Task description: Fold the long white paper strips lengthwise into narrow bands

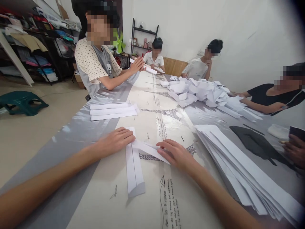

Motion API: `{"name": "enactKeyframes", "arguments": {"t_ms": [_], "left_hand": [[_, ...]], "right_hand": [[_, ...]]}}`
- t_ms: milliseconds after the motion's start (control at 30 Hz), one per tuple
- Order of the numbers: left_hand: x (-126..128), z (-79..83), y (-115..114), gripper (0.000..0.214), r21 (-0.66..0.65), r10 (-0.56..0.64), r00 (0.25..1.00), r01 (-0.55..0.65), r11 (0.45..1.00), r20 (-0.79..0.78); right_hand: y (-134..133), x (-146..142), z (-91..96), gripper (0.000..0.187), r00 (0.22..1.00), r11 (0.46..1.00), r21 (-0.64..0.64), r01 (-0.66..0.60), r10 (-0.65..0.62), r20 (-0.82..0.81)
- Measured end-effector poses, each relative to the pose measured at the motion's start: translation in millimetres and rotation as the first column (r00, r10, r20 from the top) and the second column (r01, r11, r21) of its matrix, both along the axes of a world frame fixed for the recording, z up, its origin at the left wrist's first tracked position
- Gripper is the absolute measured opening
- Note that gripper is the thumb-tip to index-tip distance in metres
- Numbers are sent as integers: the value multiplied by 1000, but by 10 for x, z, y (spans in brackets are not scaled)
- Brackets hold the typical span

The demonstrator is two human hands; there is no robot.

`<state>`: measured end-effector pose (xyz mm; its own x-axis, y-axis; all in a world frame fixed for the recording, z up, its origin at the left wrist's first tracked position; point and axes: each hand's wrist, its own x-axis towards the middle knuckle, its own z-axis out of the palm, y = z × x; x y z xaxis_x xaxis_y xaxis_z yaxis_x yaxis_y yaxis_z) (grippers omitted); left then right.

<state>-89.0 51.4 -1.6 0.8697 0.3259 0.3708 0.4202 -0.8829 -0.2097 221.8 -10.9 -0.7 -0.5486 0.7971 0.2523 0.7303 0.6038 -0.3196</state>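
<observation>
A white folded paper strip [135, 171] with a dark line down its length lies on the printed tablecloth in front of me. From its upper part a narrower white paper flap [146, 148] slants off to the right. My left hand [119, 140] is closed over the strip near its top, fingers together and bent, tips at the fold. The thumb of that hand is hidden. On the flap's far end, my right hand [175, 154] has its fingertips, with paper between them. Ahead and to the left lies a group of folded white strips [111, 111].
A fanned stack of long white paper [228, 165] lies right of my right forearm. Beyond it are a dark flat sheet [252, 140] and a large heap of folded paper [202, 90]. Several people sit around the table. A green stool [23, 100] stands on the floor at left.
</observation>
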Motion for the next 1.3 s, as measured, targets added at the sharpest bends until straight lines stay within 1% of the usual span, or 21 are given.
{"name": "enactKeyframes", "arguments": {"t_ms": [67, 100, 167, 200, 267, 400, 433, 467, 500, 600, 633, 700, 767, 833, 867, 933, 1000, 1067, 1200, 1233, 1300], "left_hand": [[3, 21, -14, 32, -33, 38, 999, -37, 999, 29], [2, 37, -20, 33, -66, 55, 998, -53, 996, 31], [-3, 79, -27, 32, -176, 62, 998, -56, 983, 29], [-8, 104, -27, 31, -246, 49, 998, -41, 968, 28], [-22, 157, -23, 28, -383, 10, 1000, -1, 924, 22], [-63, 241, 0, 31, -564, -23, 1000, 30, 825, 20], [-73, 253, 7, 30, -596, -14, 999, 29, 803, 30], [-82, 264, 14, 29, -623, 1, 999, 25, 782, 41], [-90, 272, 19, 29, -643, 20, 998, 19, 765, 53], [-102, 297, 23, 30, -678, 82, 995, -19, 735, 61], [-103, 307, 21, 29, -683, 99, 993, -32, 730, 60], [-108, 326, 20, 26, -688, 126, 991, -59, 723, 48], [-123, 344, 34, 23, -694, 148, 989, -90, 715, 24], [-152, 355, 68, 26, -711, 167, 985, -98, 696, 28], [-170, 359, 93, 30, -725, 181, 982, -82, 684, 59], [-206, 364, 143, 37, -756, 243, 951, -17, 655, 190], [-225, 363, 180, 41, -791, 356, 874, 53, 609, 332], [-217, 349, 192, 49, -829, 464, 779, 126, 544, 423], [-133, 261, 162, 76, -862, 607, 619, 274, 427, 498], [-107, 229, 155, 78, -858, 645, 567, 314, 406, 512], [-63, 166, 150, 72, -835, 704, 462, 402, 377, 540]], "right_hand": [[-40, -17, 46, 20, 996, 987, -160, -2, -13, -93], [-52, -26, 62, 21, 989, 968, -252, -6, -32, -147], [-58, -33, 79, 20, 971, 916, -401, -19, -79, -228], [-52, -27, 82, 21, 966, 897, -441, -28, -89, -242], [-30, 8, 86, 25, 960, 848, -527, -56, -98, -261], [7, 105, 132, 30, 916, 683, -720, -126, -198, -348], [6, 114, 150, 31, 908, 669, -729, -145, -203, -368], [1, 111, 166, 31, 907, 681, -713, -164, -180, -381], [-8, 98, 179, 31, 911, 711, -679, -181, -139, -388], [-51, 15, 181, 26, 942, 839, -517, -170, -15, -334], [-67, -15, 171, 23, 953, 878, -458, -138, -8, -302], [-95, -63, 149, 21, 962, 931, -357, -76, -26, -273], [-113, -85, 142, 18, 955, 949, -310, -47, -48, -293], [-117, -84, 156, 17, 940, 940, -338, -45, -75, -334], [-113, -77, 167, 21, 929, 930, -366, -36, -103, -355], [-97, -57, 190, 38, 908, 910, -414, -9, -166, -385], [-78, -37, 208, 46, 887, 893, -450, 25, -228, -403], [-66, -28, 222, 46, 863, 855, -517, 49, -297, -409], [-70, -45, 229, 48, 798, 781, -618, 89, -427, -425], [-74, -51, 223, 48, 780, 772, -628, 96, -450, -434], [-81, -60, 200, 45, 745, 748, -657, 90, -488, -454]]}}
